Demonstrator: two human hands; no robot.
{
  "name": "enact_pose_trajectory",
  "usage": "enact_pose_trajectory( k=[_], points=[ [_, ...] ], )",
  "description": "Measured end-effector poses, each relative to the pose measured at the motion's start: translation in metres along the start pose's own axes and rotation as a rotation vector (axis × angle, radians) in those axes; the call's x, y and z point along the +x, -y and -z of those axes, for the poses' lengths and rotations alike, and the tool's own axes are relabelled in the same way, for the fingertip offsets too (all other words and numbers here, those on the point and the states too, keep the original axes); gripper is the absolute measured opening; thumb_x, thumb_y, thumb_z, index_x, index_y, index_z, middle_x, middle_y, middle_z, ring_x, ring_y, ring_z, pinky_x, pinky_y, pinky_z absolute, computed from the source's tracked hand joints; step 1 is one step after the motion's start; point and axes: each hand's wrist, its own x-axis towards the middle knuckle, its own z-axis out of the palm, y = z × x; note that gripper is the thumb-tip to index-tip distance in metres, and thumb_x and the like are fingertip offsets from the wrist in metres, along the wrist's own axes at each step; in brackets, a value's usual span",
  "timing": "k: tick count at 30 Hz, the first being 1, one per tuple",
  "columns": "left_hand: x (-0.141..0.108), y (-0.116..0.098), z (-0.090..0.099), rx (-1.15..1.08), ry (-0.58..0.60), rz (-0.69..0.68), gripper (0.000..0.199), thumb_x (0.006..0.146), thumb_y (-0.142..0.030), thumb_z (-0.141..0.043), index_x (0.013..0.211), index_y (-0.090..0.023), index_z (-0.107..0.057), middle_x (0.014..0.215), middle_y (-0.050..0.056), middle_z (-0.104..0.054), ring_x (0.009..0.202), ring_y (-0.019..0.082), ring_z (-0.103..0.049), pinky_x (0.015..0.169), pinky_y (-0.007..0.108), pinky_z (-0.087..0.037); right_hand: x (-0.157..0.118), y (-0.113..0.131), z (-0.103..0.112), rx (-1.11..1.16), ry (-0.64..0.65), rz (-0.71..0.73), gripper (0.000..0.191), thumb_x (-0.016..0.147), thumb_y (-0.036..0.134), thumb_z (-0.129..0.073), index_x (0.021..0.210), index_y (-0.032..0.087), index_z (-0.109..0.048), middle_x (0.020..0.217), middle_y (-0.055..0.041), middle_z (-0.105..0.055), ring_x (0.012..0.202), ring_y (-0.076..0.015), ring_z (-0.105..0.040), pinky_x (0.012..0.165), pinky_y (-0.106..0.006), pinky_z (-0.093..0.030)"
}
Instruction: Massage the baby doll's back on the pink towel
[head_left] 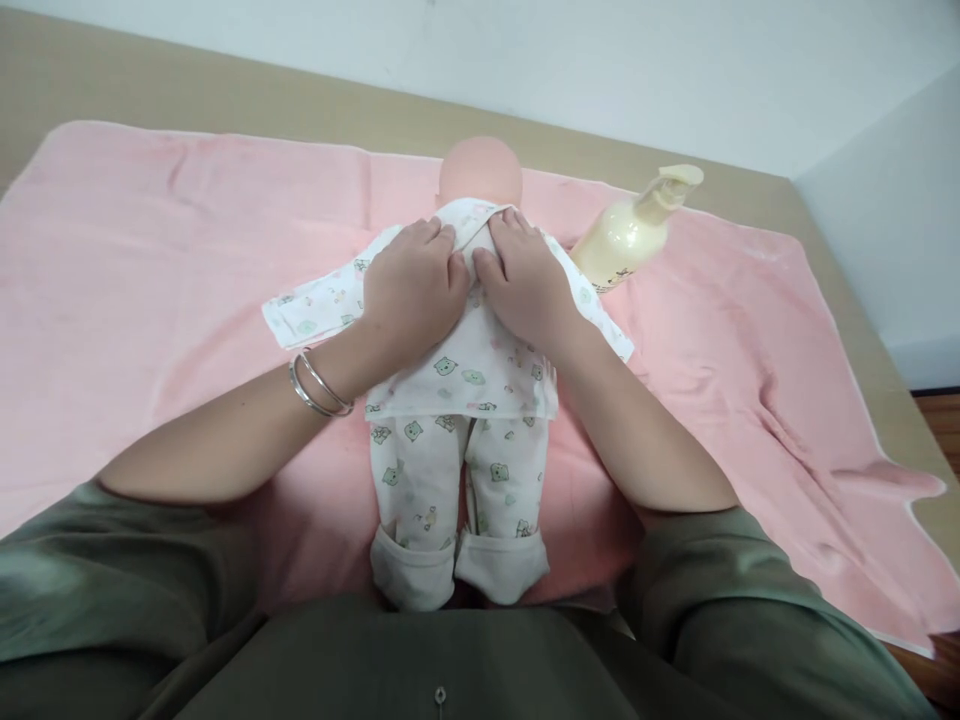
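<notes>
A baby doll [481,168] lies on a pink blanket, its smooth round head pointing away from me. It wears a white shirt [469,380] with small animal prints and matching trousers [427,480] with the leg ends turned up. My left hand [416,285] rests flat on the upper left of the shirt, fingers near the neckline. On the upper right lies my right hand [526,280], its fingertips at the overlapping collar edge and its thumb apart from the fingers. Both thumbs point toward each other over the chest. The doll's hands and feet are hidden in the clothes.
A pale yellow pump bottle [622,240] leans on the blanket right of the doll's shoulder. The pink blanket [187,240] has wrinkles at the right and covers much of the wooden table [300,105]. A white wall [600,70] stands behind the table.
</notes>
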Motion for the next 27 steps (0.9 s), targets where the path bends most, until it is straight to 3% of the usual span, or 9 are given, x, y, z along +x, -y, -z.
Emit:
enact_pose_trajectory(
  k=[4,7,11,15,17,22,27],
  points=[
    [0.018,0.015,-0.003,0.003,0.108,-0.018,0.019,0.095,-0.032,-0.044,0.092,-0.026,-0.062,0.112,0.013,-0.074,0.117,0.036,-0.067,0.108,0.060,-0.053,-0.022,0.019,-0.002,-0.008,-0.008,-0.020,0.060,0.105,0.035,-0.035,0.156,0.004,-0.047,0.166,-0.0204,-0.047,0.161,-0.0394,-0.036,0.134,-0.062,-0.029],
    [0.024,0.019,-0.004,-0.107,0.110,0.004,0.017,0.095,-0.029,-0.045,0.082,-0.027,-0.056,0.098,0.009,-0.074,0.105,0.031,-0.069,0.099,0.054,-0.057,-0.037,0.035,0.002,-0.029,-0.015,0.027,0.059,0.104,0.031,-0.035,0.155,0.005,-0.048,0.164,-0.0212,-0.050,0.159,-0.0433,-0.039,0.130,-0.067,-0.035],
    [0.020,0.017,-0.007,-0.134,0.048,0.051,0.022,0.100,-0.034,-0.044,0.095,-0.030,-0.065,0.111,0.006,-0.076,0.114,0.031,-0.066,0.108,0.054,-0.053,-0.031,0.036,0.009,-0.020,0.015,-0.004,0.054,0.106,0.027,-0.032,0.152,0.009,-0.052,0.162,-0.0164,-0.054,0.158,-0.0372,-0.042,0.130,-0.060,-0.040],
    [0.017,0.010,-0.003,-0.043,0.119,0.068,0.033,0.100,-0.034,-0.040,0.116,-0.025,-0.067,0.127,0.009,-0.073,0.127,0.032,-0.062,0.117,0.054,-0.047,-0.009,0.018,0.006,-0.004,0.063,-0.153,0.063,0.106,0.034,-0.038,0.162,0.004,-0.037,0.174,-0.0160,-0.036,0.167,-0.0303,-0.024,0.140,-0.050,-0.022],
    [0.018,0.006,0.001,-0.004,0.162,0.074,0.038,0.101,-0.032,-0.037,0.122,-0.021,-0.066,0.132,0.012,-0.070,0.131,0.034,-0.061,0.119,0.054,-0.045,-0.003,0.011,0.001,0.002,0.052,-0.170,0.066,0.106,0.037,-0.039,0.163,0.004,-0.035,0.176,-0.0165,-0.031,0.168,-0.0305,-0.020,0.141,-0.053,-0.015],
    [0.020,0.000,0.008,0.071,0.232,0.060,0.043,0.101,-0.029,-0.031,0.126,-0.013,-0.063,0.132,0.019,-0.068,0.132,0.037,-0.060,0.117,0.056,-0.045,-0.004,0.009,-0.005,-0.004,0.012,-0.143,0.065,0.105,0.039,-0.038,0.161,0.006,-0.039,0.175,-0.0169,-0.034,0.167,-0.0312,-0.025,0.139,-0.056,-0.017],
    [0.009,-0.010,0.013,0.082,0.261,0.043,0.045,0.105,-0.038,-0.029,0.129,-0.017,-0.061,0.137,0.017,-0.063,0.139,0.042,-0.052,0.122,0.065,-0.037,-0.006,0.010,-0.004,-0.056,0.021,-0.135,0.064,0.106,0.039,-0.034,0.162,0.007,-0.037,0.175,-0.0168,-0.034,0.167,-0.0312,-0.025,0.139,-0.057,-0.019]
  ],
)
